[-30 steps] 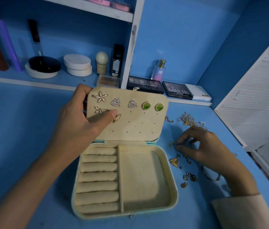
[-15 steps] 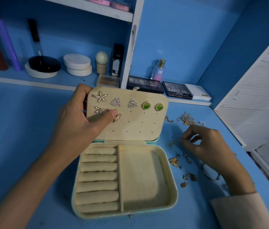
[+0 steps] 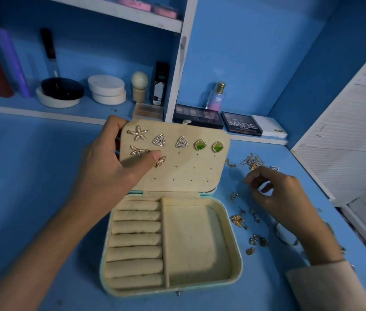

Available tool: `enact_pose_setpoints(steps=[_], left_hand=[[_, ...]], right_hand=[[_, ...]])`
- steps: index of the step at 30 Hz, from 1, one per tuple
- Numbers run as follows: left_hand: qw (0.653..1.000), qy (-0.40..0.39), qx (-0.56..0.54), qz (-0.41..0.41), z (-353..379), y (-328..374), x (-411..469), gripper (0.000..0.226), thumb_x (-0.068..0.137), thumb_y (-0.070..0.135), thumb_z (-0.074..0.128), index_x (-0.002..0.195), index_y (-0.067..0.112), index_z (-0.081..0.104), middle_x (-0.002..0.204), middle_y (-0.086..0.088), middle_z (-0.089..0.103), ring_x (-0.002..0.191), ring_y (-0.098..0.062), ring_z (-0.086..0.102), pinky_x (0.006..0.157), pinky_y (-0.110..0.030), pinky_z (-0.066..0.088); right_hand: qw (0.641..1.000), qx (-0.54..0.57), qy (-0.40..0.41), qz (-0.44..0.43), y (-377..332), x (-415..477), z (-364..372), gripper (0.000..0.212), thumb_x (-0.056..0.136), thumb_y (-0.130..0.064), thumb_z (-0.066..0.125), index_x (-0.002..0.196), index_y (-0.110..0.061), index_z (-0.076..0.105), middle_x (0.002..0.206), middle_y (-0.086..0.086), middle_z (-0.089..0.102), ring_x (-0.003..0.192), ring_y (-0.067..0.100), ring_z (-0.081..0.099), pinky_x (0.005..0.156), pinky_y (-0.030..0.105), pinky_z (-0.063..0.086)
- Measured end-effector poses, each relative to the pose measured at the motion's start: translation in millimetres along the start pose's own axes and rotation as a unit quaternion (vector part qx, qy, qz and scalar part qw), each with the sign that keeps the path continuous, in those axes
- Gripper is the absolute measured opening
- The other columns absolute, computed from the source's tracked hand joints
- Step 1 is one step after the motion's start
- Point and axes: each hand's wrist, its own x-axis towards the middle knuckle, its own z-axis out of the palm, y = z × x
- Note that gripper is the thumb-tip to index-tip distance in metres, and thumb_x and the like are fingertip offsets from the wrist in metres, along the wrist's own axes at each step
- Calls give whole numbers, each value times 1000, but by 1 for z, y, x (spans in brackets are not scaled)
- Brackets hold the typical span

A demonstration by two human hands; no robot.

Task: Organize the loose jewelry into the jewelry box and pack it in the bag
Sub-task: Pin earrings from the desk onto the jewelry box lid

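The cream jewelry box (image 3: 237, 254) lies open on the blue table, with ring rolls on the left and a bare tray on the right. Its lid (image 3: 191, 176) stands up and carries starfish studs (image 3: 138, 132), triangle studs (image 3: 159, 140), green studs (image 3: 200, 145) and one gold leaf earring (image 3: 160, 161). My left hand (image 3: 108, 167) grips the lid's left edge, its thumb pressing beside the leaf earring. My right hand (image 3: 283, 198) hovers over the loose earrings (image 3: 239, 221) with fingertips drawn together. Whether it holds anything is hidden. No bag is in view.
A tangle of chains (image 3: 252, 161) lies right of the lid, and a bangle (image 3: 286, 240) sits under my right wrist. Makeup palettes (image 3: 197, 116), a perfume bottle (image 3: 217, 96) and jars (image 3: 107, 88) line the back shelf. A white slatted door (image 3: 346, 135) stands at right.
My right hand has lifted off the table from among the loose earrings, with its fingertips closing together. My left hand and the box have stayed put.
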Motion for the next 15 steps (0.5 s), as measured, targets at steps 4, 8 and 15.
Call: enact_pose_setpoints(steps=[4,8,15], left_hand=[[1000,-6,-1,5,-3,2,-1,34,63,44,73,86,33,50,87,20,66,78,-2,62,70,-29,50],[999,-28,15,44,-8,5,-4,35,63,51,67,85,32,48,82,13,65,74,-8,61,69,-33,54],[990,-19,43,130,-14,1,-14,30,68,44,70,79,27,48,76,12,58,66,-5,55,61,-10,42]], right_hand=[[999,38,36,9,-5,0,-1,35,76,11,65,77,-25,65,73,-11,64,79,3,58,69,13,45],[981,182,58,43,-17,4,-3,36,79,8,65,69,-27,66,76,-7,67,72,9,60,69,12,46],[927,365,61,55,-52,23,-21,22,74,7,67,74,-15,67,73,1,64,74,15,57,74,29,45]])
